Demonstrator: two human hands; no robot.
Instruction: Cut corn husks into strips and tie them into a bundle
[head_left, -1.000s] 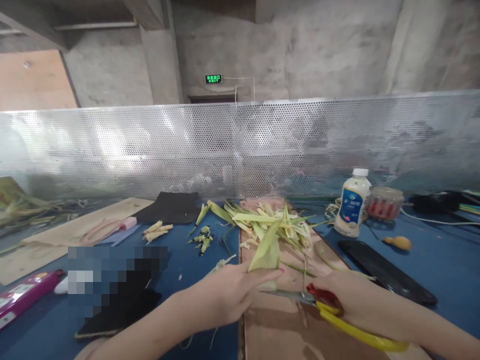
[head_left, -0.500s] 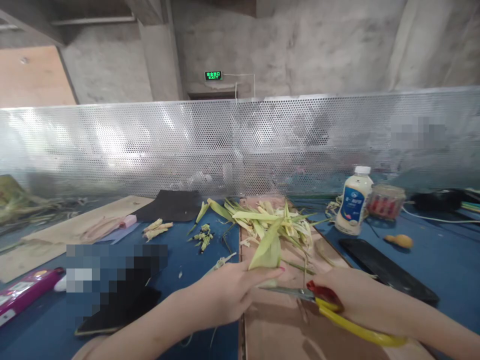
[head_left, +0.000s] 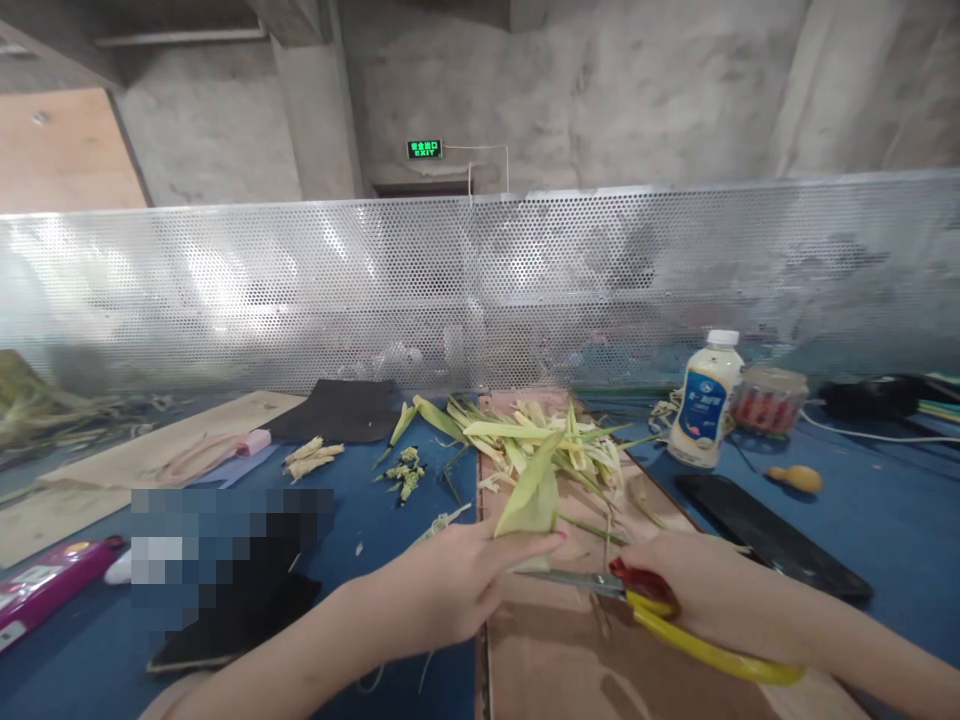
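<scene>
My left hand (head_left: pixel 457 580) is closed on a pale green corn husk (head_left: pixel 531 495), its broad leaf standing up above my fingers. In my right hand (head_left: pixel 660 575) is a pair of scissors (head_left: pixel 581 580) with yellow handles and a red wrapping near the pivot. The blades point left and reach the husk's lower end beside my left fingers; whether they touch it I cannot tell. Just beyond both hands, a loose pile of corn husk strips (head_left: pixel 551 435) lies on the brown board (head_left: pixel 547 650).
On the blue table to the right are a white-capped bottle (head_left: pixel 703 405), a clear jar (head_left: pixel 770 402), a small gourd (head_left: pixel 796 479) and a black phone (head_left: pixel 772 535). To the left lie black paper (head_left: pixel 334 410), green braided pieces (head_left: pixel 406 475) and a purple package (head_left: pixel 56 588). A perforated metal screen (head_left: pixel 375 290) stands behind.
Almost nothing differs. The whole view has shifted slightly, while the hands, the husk and the scissors keep their places relative to each other.
</scene>
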